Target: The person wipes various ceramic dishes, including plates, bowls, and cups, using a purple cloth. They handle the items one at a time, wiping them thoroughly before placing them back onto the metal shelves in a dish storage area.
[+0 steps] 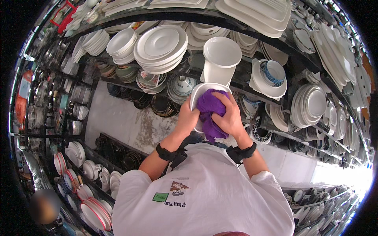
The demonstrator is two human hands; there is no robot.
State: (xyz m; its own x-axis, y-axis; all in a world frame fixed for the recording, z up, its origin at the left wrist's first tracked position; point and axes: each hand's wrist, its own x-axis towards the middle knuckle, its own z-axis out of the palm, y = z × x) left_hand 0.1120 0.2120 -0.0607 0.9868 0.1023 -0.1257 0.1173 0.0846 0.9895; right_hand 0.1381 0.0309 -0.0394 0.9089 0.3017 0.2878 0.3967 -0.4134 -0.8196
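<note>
My left hand grips the left side of a white ceramic dish, which is tilted in front of my chest. In my right hand is a bunched purple cloth, pressed against the inside of the dish, with its loose end hanging down over the near rim. The cloth and both hands cover most of the dish, so its full shape is hidden. Just beyond it on the shelf stands a stack of white ceramic dishes, with a round one on top.
Stacked white plates, white bowls and a blue-patterned bowl stand on the dark shelf ahead. An upper shelf edge runs above them. More crockery racks flank me, with red-rimmed plates lower left. A person is at far lower left.
</note>
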